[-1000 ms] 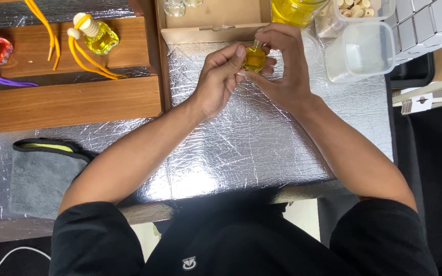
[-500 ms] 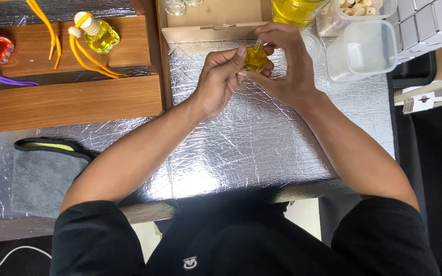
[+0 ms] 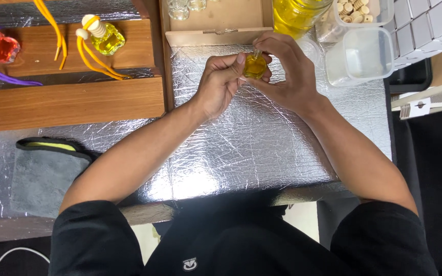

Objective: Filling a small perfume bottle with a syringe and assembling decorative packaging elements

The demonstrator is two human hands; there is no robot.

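Note:
A small glass bottle of yellow liquid (image 3: 255,66) is held between both hands above the foil-covered table (image 3: 241,148). My left hand (image 3: 220,82) pinches it from the left with thumb and fingers. My right hand (image 3: 288,76) wraps around it from the right and from above, its fingers over the bottle's top. The bottle's neck is partly hidden by my right fingers.
A wooden box (image 3: 216,23) and a big jar of yellow liquid (image 3: 297,13) stand just behind my hands. Clear plastic tubs (image 3: 361,53), one with wooden beads (image 3: 356,10), sit at right. At left are wooden shelves (image 3: 70,105) holding a yellow bottle with cord (image 3: 103,38) and a red bottle (image 3: 1,48). A grey cloth (image 3: 44,174) lies near-left.
Both hands stay at the same spot with the bottle. My fingers have shifted slightly around it.

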